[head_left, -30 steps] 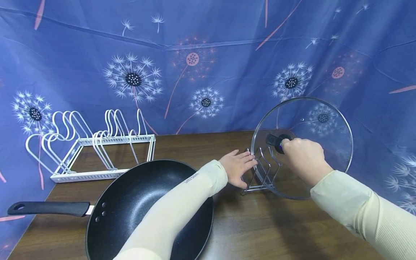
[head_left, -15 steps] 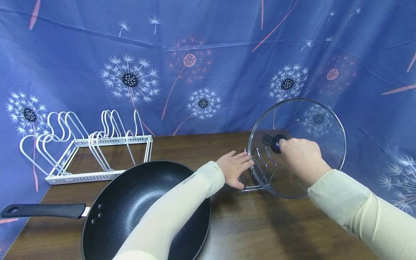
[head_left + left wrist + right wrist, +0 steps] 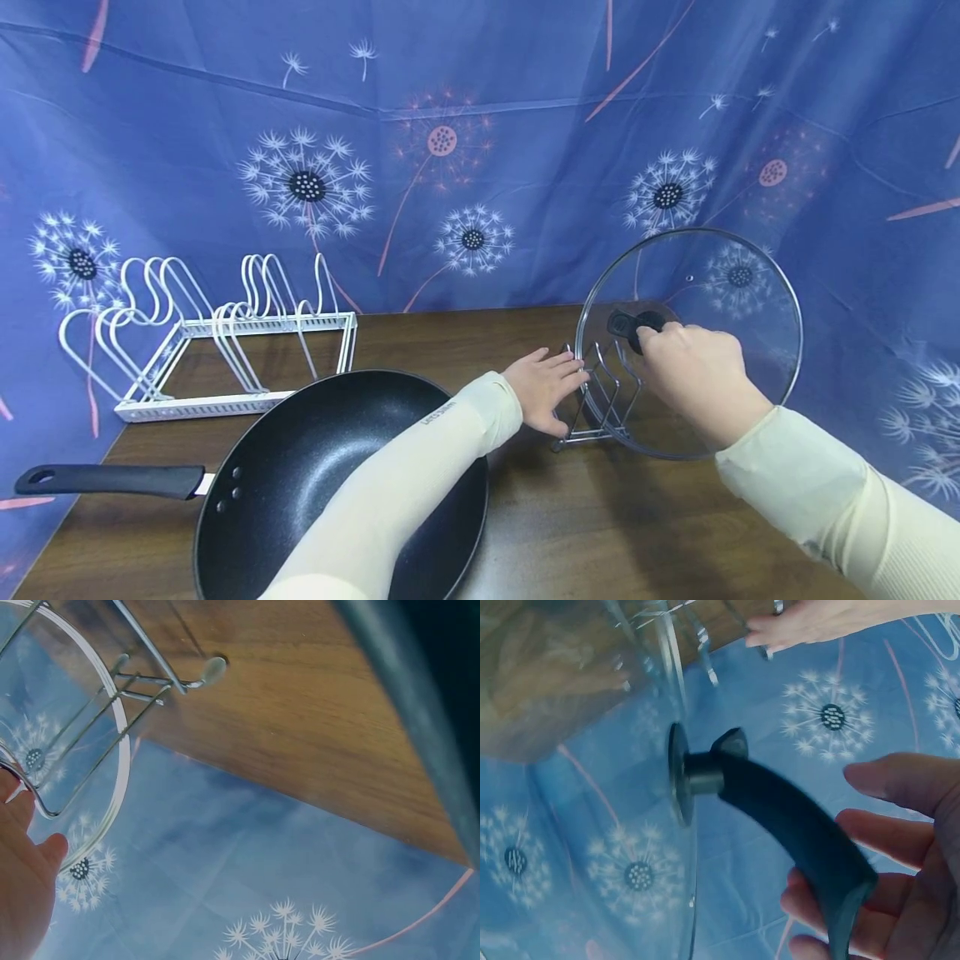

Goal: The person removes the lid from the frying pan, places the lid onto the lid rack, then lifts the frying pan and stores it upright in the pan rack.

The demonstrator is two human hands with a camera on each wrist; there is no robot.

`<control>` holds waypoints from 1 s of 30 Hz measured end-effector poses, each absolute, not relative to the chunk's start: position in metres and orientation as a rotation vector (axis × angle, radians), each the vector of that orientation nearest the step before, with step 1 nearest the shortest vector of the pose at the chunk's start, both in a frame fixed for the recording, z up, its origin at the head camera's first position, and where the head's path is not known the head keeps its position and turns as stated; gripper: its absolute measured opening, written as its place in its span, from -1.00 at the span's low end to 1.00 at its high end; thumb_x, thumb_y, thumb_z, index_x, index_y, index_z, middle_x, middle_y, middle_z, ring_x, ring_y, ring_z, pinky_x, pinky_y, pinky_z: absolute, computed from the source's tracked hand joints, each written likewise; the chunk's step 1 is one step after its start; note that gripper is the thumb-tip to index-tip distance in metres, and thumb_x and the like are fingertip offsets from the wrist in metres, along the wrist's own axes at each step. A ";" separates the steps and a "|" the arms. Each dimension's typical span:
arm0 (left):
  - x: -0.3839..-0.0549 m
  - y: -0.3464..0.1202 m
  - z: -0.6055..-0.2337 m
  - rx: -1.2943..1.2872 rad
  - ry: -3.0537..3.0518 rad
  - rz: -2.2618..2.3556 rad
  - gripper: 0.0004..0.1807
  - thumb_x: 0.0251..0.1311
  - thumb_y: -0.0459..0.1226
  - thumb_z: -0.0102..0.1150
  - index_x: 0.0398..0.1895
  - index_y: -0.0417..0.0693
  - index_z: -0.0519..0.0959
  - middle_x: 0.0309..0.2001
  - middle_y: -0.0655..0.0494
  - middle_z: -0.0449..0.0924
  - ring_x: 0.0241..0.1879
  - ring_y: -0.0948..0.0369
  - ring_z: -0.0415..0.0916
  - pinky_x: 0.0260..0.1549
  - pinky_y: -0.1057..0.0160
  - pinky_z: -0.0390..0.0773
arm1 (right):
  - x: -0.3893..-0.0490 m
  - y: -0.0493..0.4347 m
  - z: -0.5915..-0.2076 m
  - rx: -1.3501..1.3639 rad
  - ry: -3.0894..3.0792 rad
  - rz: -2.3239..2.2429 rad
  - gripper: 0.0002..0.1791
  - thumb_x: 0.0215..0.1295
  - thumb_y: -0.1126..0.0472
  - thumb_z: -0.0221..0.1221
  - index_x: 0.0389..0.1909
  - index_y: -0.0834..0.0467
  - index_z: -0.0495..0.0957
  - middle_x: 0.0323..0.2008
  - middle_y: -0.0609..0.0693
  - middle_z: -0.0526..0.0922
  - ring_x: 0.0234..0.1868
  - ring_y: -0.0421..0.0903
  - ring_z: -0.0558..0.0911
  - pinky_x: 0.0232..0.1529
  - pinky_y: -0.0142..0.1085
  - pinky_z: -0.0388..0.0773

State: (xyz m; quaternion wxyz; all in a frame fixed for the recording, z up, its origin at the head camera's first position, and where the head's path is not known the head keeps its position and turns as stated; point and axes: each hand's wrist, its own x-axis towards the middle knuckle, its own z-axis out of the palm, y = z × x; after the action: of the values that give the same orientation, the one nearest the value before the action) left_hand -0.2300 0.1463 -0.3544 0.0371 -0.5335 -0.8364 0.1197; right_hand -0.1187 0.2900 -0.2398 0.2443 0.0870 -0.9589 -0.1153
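Note:
A large glass pot lid (image 3: pixel 738 292) with a metal rim stands on edge in a small chrome wire rack (image 3: pixel 588 434) at the right. Its curved black handle (image 3: pixel 787 817) points toward my right hand (image 3: pixel 697 371). In the right wrist view, the fingertips (image 3: pixel 799 889) of that hand lie behind the handle while the thumb is spread away from it. My left hand (image 3: pixel 543 392) rests with outstretched fingers at the rack's left end, beside the lid's rim. In the left wrist view, its fingertips meet the wire loop (image 3: pixel 52 810).
A black frying pan (image 3: pixel 315 467) lies under my left forearm, its long handle (image 3: pixel 112 481) reaching left. Behind it stands a white rack (image 3: pixel 202 407) with curved dividers. A blue dandelion-print cloth (image 3: pixel 525 150) hangs along the back of the wooden table (image 3: pixel 540 533).
My right hand has drawn back slightly, down from the lid handle's base. The left hand stays at the rack, and the lid keeps its upright stand. The head view has shifted a little.

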 end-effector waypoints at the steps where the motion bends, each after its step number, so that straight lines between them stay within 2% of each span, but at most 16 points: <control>1: -0.229 0.146 -0.354 -1.640 -2.573 0.369 -0.05 0.09 0.28 0.04 0.49 0.09 0.06 0.49 0.14 0.00 0.46 0.22 -0.11 0.37 0.13 -0.04 | -0.118 0.290 -0.242 0.264 -2.579 -0.320 -0.79 -0.08 0.29 0.36 -0.45 0.31 0.56 -0.71 0.20 0.47 -0.73 0.13 0.47 -0.82 -0.06 0.30; 5: -0.226 0.146 -0.353 -1.646 -2.596 0.383 -0.06 0.12 0.28 0.01 0.50 0.08 0.04 0.49 0.15 -0.02 0.46 0.23 -0.12 0.37 0.15 -0.05 | -0.117 0.294 -0.255 0.404 -2.340 -0.305 -0.83 -0.19 0.37 0.31 -0.53 0.30 0.53 -0.72 0.19 0.44 -0.72 0.15 0.44 -0.78 -0.15 0.23; 8: -0.223 0.146 -0.350 -1.641 -2.607 0.394 -0.07 0.13 0.28 0.00 0.50 0.10 0.03 0.50 0.17 -0.04 0.46 0.24 -0.13 0.37 0.16 -0.06 | -0.118 0.295 -0.261 0.469 -2.233 -0.287 -0.80 -0.25 0.36 0.28 -0.49 0.33 0.56 -0.60 0.29 0.55 -0.58 0.23 0.54 -0.64 -0.05 0.39; 10: -0.223 0.145 -0.348 -1.636 -2.603 0.411 -0.07 0.13 0.29 -0.01 0.51 0.13 0.01 0.50 0.19 -0.04 0.46 0.25 -0.13 0.37 0.15 -0.06 | -0.118 0.293 -0.264 0.495 -2.231 -0.275 -0.73 -0.23 0.34 0.30 -0.39 0.34 0.62 -0.44 0.36 0.61 -0.43 0.29 0.61 -0.46 0.05 0.51; 12: -0.222 0.143 -0.345 -1.630 -2.601 0.433 -0.07 0.14 0.30 -0.03 0.51 0.16 -0.01 0.50 0.19 -0.05 0.46 0.25 -0.13 0.37 0.13 -0.07 | -0.117 0.287 -0.268 0.524 -2.264 -0.248 -0.65 -0.21 0.31 0.34 -0.28 0.33 0.66 -0.28 0.40 0.63 -0.26 0.32 0.63 -0.29 0.15 0.52; 16: -0.222 0.136 -0.341 -1.606 -2.587 0.454 -0.07 0.15 0.33 -0.06 0.52 0.20 -0.03 0.50 0.22 -0.05 0.46 0.24 -0.14 0.37 0.11 -0.07 | -0.117 0.269 -0.282 0.602 -2.319 -0.117 -0.60 -0.11 0.25 0.33 -0.16 0.30 0.66 -0.15 0.38 0.62 -0.13 0.32 0.62 -0.14 0.20 0.50; 20: -0.215 0.124 -0.337 -1.622 -2.623 0.432 -0.11 0.16 0.27 0.00 0.51 0.21 0.01 0.51 0.23 -0.09 0.47 0.24 -0.17 0.37 0.08 -0.08 | -0.115 0.249 -0.303 0.687 -2.301 0.122 -0.57 0.02 0.20 0.22 -0.07 0.34 0.62 -0.07 0.36 0.60 -0.06 0.31 0.60 -0.07 0.15 0.49; 22: -0.209 0.118 -0.335 -1.653 -2.657 0.395 -0.18 0.17 0.21 0.03 0.49 0.24 0.10 0.50 0.26 -0.08 0.47 0.25 -0.18 0.38 0.08 -0.10 | -0.112 0.241 -0.313 0.713 -2.269 0.239 -0.57 0.23 0.12 0.12 -0.03 0.36 0.60 -0.03 0.36 0.59 -0.02 0.30 0.58 -0.04 0.10 0.49; 24: -0.203 0.113 -0.332 -1.684 -2.680 0.379 -0.22 0.18 0.16 0.07 0.47 0.27 0.13 0.50 0.28 -0.08 0.47 0.27 -0.19 0.38 0.07 -0.13 | -0.109 0.234 -0.323 0.728 -2.225 0.350 -0.51 0.39 0.03 0.00 0.00 0.39 0.57 0.03 0.36 0.56 0.05 0.29 0.55 0.08 -0.03 0.45; 27: -0.195 0.102 -0.327 -1.698 -2.629 0.418 -0.27 0.21 0.15 0.04 0.45 0.28 0.18 0.47 0.30 0.02 0.46 0.27 -0.12 0.37 0.07 -0.06 | -0.106 0.226 -0.337 0.737 -2.131 0.490 -0.39 0.50 -0.04 -0.18 0.04 0.47 0.51 0.09 0.41 0.49 0.23 0.16 0.42 0.26 -0.24 0.25; 29: -0.191 0.092 -0.325 -1.701 -2.575 0.460 -0.24 0.21 0.17 0.03 0.47 0.25 0.15 0.46 0.28 0.07 0.44 0.25 -0.05 0.36 0.07 0.00 | -0.105 0.223 -0.346 0.748 -2.061 0.587 -0.39 0.50 -0.01 -0.16 0.05 0.53 0.46 0.12 0.45 0.44 0.33 0.05 0.30 0.32 -0.33 0.09; 30: -0.190 0.087 -0.324 -1.703 -2.548 0.479 -0.23 0.21 0.18 0.02 0.47 0.23 0.15 0.45 0.26 0.10 0.44 0.24 -0.02 0.35 0.07 0.04 | -0.105 0.221 -0.350 0.758 -2.027 0.628 -0.39 0.50 0.02 -0.15 0.05 0.57 0.43 0.13 0.46 0.41 0.36 0.01 0.25 0.33 -0.33 0.07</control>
State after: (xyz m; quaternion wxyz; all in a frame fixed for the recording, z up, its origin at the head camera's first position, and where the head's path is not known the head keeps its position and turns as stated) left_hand -0.1902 0.0871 -0.3240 0.0197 -0.5488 -0.8214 0.1543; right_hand -0.1046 0.2212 -0.3498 0.4296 0.3037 -0.8123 0.2518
